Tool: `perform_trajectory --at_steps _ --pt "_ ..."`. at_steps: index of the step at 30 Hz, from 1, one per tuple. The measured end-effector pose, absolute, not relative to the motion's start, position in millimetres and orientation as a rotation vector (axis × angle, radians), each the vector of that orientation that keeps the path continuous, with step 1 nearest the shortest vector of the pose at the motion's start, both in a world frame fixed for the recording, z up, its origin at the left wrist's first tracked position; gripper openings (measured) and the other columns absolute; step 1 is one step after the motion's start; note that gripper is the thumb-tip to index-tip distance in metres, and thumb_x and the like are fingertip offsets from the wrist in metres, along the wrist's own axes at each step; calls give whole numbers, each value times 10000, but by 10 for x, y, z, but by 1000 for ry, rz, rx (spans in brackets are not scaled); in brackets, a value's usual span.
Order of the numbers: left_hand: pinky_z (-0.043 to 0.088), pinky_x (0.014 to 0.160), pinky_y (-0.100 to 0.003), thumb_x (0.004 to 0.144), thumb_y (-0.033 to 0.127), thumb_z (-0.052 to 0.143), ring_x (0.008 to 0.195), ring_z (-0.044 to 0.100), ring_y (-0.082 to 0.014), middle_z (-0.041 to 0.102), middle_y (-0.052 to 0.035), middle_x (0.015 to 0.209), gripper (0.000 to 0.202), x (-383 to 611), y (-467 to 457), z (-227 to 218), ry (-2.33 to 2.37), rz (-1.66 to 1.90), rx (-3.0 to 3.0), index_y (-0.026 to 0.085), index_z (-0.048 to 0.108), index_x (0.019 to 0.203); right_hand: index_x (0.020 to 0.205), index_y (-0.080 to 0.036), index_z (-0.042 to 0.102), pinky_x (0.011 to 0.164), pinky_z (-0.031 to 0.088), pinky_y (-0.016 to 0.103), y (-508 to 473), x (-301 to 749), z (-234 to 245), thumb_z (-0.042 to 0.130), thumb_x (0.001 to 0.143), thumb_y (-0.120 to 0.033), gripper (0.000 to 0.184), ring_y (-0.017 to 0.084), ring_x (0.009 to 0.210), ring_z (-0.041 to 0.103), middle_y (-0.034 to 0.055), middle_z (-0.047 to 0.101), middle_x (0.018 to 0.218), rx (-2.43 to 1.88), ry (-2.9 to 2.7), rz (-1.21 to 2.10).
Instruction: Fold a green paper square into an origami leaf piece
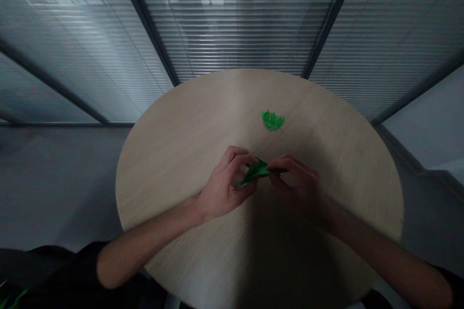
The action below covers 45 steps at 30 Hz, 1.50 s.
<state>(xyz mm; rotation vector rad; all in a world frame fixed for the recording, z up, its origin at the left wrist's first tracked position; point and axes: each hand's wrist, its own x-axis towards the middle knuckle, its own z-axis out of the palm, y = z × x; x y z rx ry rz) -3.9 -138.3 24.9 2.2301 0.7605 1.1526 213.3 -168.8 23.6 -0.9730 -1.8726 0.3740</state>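
Between my hands is a folded piece of green origami paper [256, 172], pinched at both ends above the table. My left hand [225, 183] holds its lower left part between thumb and fingers. My right hand [295, 188] grips its right tip with the fingers curled over. Farther up the table, apart from both hands, lies a small green folded paper shape [272, 120] with several pointed tips, like a leaf.
A round pale wood table [188, 154] stands before me, with glass walls and slatted blinds [235, 24] behind it. Grey floor [61, 183] surrounds it. Something green pokes in at the bottom left corner [16, 298] beside a dark sleeve.
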Motion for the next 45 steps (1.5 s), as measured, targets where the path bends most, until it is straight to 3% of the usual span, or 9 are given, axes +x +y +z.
perform_trajectory --at_steps 3,6,8,11,17,22,28,45 --pt "567 986 -447 882 119 658 1232 592 -261 561 -147 1319 354 -44 -1371 286 685 1156 2291 194 580 1219 1015 -242 639 716 567 268 -1696 2128 240 638 957 -86 167 148 779 692 9 693 888 -940 -1871 408" --pt "543 1040 -459 907 119 658 1285 589 -265 567 -159 1375 332 -36 -1372 286 587 1072 2275 195 579 1221 1012 -239 643 725 569 257 -1699 2121 237 654 949 -86 166 143 797 697 11 703 910 -895 -1850 450" --pt "555 1020 -442 920 118 651 1258 616 -258 606 -154 1322 298 -23 -1376 275 519 1055 2246 192 583 1201 1014 -239 650 743 573 253 -1697 2120 229 664 949 -90 163 140 827 706 16 714 947 -860 -1828 488" --pt "584 890 -367 916 112 647 1064 675 -213 655 -125 1163 246 -6 -1387 265 508 1079 2216 183 590 1145 1004 -237 663 761 575 257 -1693 2121 216 677 940 -79 171 141 853 711 17 718 958 -840 -1806 527" --pt "531 737 -298 905 107 645 839 637 -162 642 -62 964 173 -7 -1414 310 642 1107 2165 186 612 1055 1030 -245 711 794 599 282 -1688 2130 222 703 916 -61 216 157 901 737 31 738 1022 -842 -1817 503" --pt "525 727 -305 922 139 641 857 649 -173 652 -74 978 120 -4 -1415 316 686 1098 2023 195 623 1027 1069 -263 735 815 619 306 -1684 2137 230 752 908 -109 224 178 939 756 40 750 1080 -846 -1828 509" --pt "517 718 -303 897 140 682 864 649 -178 653 -69 985 139 3 -1405 288 719 1096 1955 196 618 1007 956 -249 732 709 599 271 -1686 2129 242 754 898 -96 166 150 799 729 13 737 919 -880 -1768 495" --pt "511 686 -281 921 208 724 798 659 -153 687 -49 929 86 9 -1409 334 718 1112 1917 195 644 949 861 -211 713 680 645 246 -1694 2095 307 744 900 -195 53 139 746 730 19 734 863 -927 -1653 775"
